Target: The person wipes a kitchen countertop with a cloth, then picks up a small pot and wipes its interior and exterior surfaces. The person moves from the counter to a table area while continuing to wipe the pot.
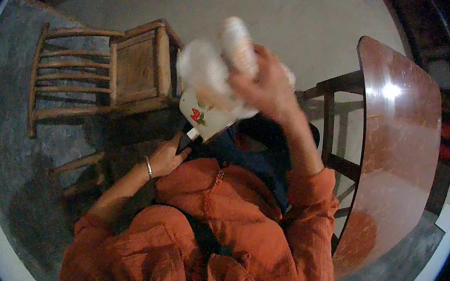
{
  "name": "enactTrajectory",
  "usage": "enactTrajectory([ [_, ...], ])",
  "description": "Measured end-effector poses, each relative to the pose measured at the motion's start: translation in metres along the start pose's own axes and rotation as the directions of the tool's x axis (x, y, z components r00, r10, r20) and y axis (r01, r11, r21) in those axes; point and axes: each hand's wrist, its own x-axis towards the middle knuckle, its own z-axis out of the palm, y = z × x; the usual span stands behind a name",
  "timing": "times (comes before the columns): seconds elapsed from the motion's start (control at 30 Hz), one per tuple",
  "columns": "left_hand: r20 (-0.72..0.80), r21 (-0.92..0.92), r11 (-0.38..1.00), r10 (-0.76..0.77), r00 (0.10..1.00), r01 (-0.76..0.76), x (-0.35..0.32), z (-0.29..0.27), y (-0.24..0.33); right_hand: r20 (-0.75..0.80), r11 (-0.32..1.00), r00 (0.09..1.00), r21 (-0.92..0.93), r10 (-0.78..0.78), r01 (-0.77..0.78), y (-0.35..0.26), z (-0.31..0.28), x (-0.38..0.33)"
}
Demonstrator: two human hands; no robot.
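Observation:
My left hand (pixel 168 155), with a bangle at its wrist, is closed round the black handle (pixel 185 140) of a white pan-like vessel (pixel 213 124) decorated with red and green flowers. The vessel tilts away from my body. Above it my right hand (pixel 266 84) has its fingers curled round a long, rounded white thing (pixel 240 43), smeared by motion. Next to that, over the vessel's far side, is a blurred, crumpled white mass (pixel 203 64), like thin plastic or cloth. I cannot make out its kind, and it hides most of the vessel's inside.
At the left a wooden chair (pixel 139 74) with a slatted back stands close to my left arm. A shiny reddish-brown table (pixel 401 131) rises near my right arm, its dark legs toward me. Pale floor (pixel 314 23) stretches ahead, and darker floor (pixel 29 175) lies to the left.

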Motion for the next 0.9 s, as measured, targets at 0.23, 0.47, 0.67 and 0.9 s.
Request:
enactTrajectory([
  [0.23, -0.048, 0.212, 0.947, 0.258, 0.965, -0.243, 0.005, 0.019, -0.013, 0.243, 0.593, 0.845, -0.620, -0.477, 0.513, -0.058, 0.056, -0.057],
  [0.47, -0.109, 0.116, 0.964, 0.253, 0.961, -0.241, 0.006, 0.010, -0.012, 0.020, 0.928, 0.963, -0.262, -0.269, 0.265, -0.011, 0.008, -0.008],
  [0.67, -0.200, -0.010, 0.964, 0.259, 0.945, -0.266, 0.001, 0.010, -0.005, 0.322, 0.579, 0.891, 0.677, 0.321, -0.454, 0.070, -0.007, 0.010],
  [0.9, -0.150, 0.020, 0.975, 0.221, 0.964, -0.220, -0.002, 0.009, -0.010, -0.016, 0.979, 0.996, 0.184, -0.085, 0.087, 0.001, 0.003, -0.010],
])
